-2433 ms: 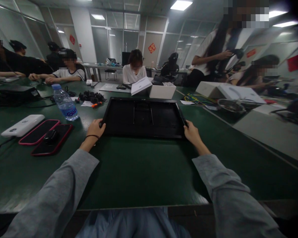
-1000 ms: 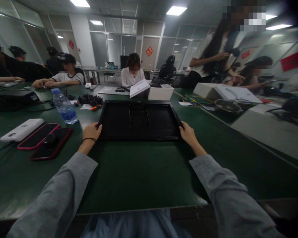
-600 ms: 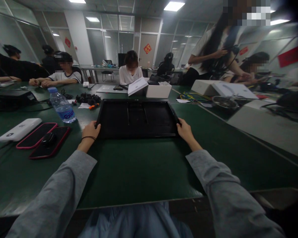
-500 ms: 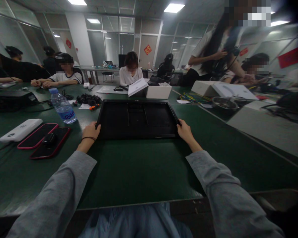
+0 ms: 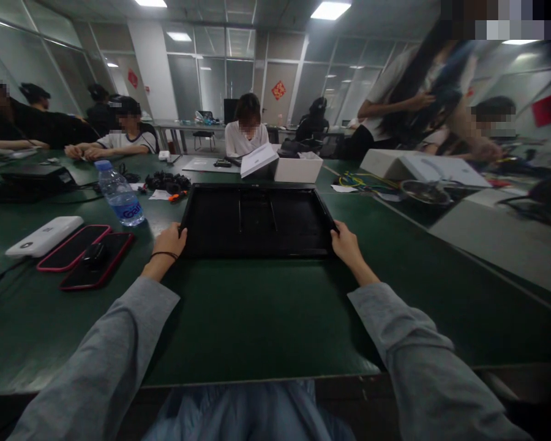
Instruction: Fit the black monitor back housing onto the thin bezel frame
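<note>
1. Head view: clamped with left grip point(image 5: 169, 240) and right grip point(image 5: 346, 242) on opposite ends of black panel point(image 5: 257, 226); can't see most fingertips.
2. Held right of bottle point(image 5: 127, 211), over counter point(image 5: 257, 324); cannot tell whether touching.
3. Too dark to read panel's inner detail.

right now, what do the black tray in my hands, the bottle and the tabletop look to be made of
Black tray: probably plastic, smooth with a faint sheen along its edges; painted metal is possible.
Bottle: likely thin plastic, clear and glossy, see-through above its label.
Tabletop: green, semi-gloss, reflecting light near its front; laminate or rubber matting, I can't tell.
</note>
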Action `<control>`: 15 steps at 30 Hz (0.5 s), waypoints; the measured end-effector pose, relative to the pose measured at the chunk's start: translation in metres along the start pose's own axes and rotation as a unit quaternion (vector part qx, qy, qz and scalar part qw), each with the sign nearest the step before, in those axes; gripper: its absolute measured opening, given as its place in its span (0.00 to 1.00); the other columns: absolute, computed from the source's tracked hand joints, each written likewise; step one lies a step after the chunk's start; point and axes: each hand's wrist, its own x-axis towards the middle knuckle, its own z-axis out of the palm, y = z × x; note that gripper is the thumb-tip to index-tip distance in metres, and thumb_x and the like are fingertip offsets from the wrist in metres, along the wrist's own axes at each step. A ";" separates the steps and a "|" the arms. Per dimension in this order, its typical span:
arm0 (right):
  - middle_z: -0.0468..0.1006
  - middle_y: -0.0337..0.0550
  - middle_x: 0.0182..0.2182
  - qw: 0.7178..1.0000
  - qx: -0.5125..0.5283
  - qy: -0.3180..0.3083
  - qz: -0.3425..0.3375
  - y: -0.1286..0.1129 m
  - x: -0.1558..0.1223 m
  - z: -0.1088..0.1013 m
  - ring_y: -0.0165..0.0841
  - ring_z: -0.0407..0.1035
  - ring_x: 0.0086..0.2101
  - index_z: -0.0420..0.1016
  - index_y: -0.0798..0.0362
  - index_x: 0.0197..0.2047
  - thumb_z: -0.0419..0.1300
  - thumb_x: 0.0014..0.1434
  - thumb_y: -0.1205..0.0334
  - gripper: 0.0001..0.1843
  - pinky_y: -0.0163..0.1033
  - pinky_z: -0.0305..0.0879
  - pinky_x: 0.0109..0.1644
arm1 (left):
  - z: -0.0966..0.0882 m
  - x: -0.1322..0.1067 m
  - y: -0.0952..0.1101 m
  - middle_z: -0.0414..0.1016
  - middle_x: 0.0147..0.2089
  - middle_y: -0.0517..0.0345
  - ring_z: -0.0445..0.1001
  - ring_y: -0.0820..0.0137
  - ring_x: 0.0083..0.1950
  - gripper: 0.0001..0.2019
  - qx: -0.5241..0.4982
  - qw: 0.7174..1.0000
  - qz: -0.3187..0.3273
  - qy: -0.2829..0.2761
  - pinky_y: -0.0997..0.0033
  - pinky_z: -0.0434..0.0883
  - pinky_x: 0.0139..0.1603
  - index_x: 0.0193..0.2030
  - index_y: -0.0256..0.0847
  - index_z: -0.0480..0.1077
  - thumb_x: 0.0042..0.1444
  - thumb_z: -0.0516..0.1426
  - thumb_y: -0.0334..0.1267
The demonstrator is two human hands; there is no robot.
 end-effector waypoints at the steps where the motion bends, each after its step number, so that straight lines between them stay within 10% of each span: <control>1: 0.79 0.61 0.52 1.000 -0.001 0.001 0.000 0.000 0.000 0.000 0.50 0.73 0.54 0.68 0.61 0.65 0.50 0.63 0.63 0.29 0.56 0.66 0.62 | 0.001 0.000 -0.001 0.78 0.56 0.38 0.77 0.51 0.57 0.23 -0.007 1.000 -0.001 -0.002 0.56 0.71 0.54 0.62 0.36 0.67 0.67 0.47 0.46; 15: 0.80 0.57 0.50 0.999 0.047 0.005 0.007 0.017 0.010 0.009 0.46 0.75 0.52 0.69 0.58 0.62 0.54 0.59 0.64 0.28 0.55 0.68 0.61 | 0.000 0.001 -0.005 0.79 0.56 0.41 0.77 0.55 0.57 0.23 -0.065 0.998 -0.019 -0.013 0.59 0.70 0.55 0.62 0.38 0.65 0.67 0.49 0.50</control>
